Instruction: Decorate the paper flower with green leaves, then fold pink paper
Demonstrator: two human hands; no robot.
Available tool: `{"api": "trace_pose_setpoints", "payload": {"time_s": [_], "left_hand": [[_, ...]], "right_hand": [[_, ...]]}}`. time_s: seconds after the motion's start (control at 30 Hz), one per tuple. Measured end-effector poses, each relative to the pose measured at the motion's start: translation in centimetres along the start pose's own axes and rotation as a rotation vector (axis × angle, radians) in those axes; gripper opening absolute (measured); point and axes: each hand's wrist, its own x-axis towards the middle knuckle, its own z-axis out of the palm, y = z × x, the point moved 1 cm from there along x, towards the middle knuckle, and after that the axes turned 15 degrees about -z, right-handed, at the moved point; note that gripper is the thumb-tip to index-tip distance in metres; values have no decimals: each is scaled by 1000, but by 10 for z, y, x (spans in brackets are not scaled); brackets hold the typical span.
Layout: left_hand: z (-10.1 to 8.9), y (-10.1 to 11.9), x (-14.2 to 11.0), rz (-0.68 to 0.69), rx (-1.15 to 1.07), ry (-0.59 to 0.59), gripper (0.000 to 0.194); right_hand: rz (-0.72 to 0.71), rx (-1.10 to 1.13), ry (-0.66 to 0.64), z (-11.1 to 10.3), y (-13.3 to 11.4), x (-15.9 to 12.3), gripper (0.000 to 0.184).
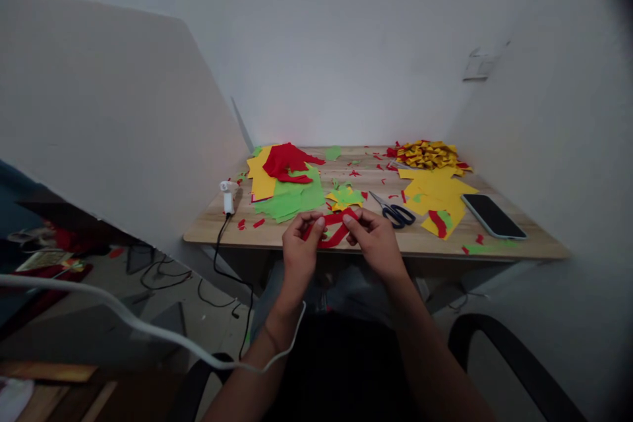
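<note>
Between my two hands, just over the desk's front edge, is a red strip [334, 238] of paper or cloth, bent into a loop with a gap in its middle. My left hand [302, 242] pinches its left end. Its other end is gripped between the thumb and fingers of my right hand [373, 237]. Just beyond lies a yellow and green cut-out [345, 197], partly star-shaped. Dark-handled scissors [395, 212] rest beside my right hand, blades pointing away to the left.
Green sheets [294, 194] and a crumpled red piece [289, 161] lie at the left. Yellow sheets [438, 194], a yellow-red pile [426, 155] and a phone [493, 215] occupy the right. A white plug-like device [228, 198] trails a black cable. Partitions [113, 112] flank the desk [356, 178].
</note>
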Motion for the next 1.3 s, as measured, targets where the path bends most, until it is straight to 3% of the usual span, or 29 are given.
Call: {"api": "trace_pose_setpoints", "payload": {"time_s": [0.47,0.7,0.83,1.1,1.3], "left_hand": [[-13,-16,22,-164,-194,-15,41],[-20,-14,25,-360,137,-272,65],[-27,-10,31,-343,148,-288,59],[-40,-2,47,-271,113,-199,57],[-42,-3,57,-300,188,-203,57]], "right_hand": [[160,128,75,-11,31,16,40],[210,140,99,-13,47,19,41],[212,134,112,-17,49,21,39],[243,173,76,-20,57,24,39],[187,149,155,-24,68,42,39]]}}
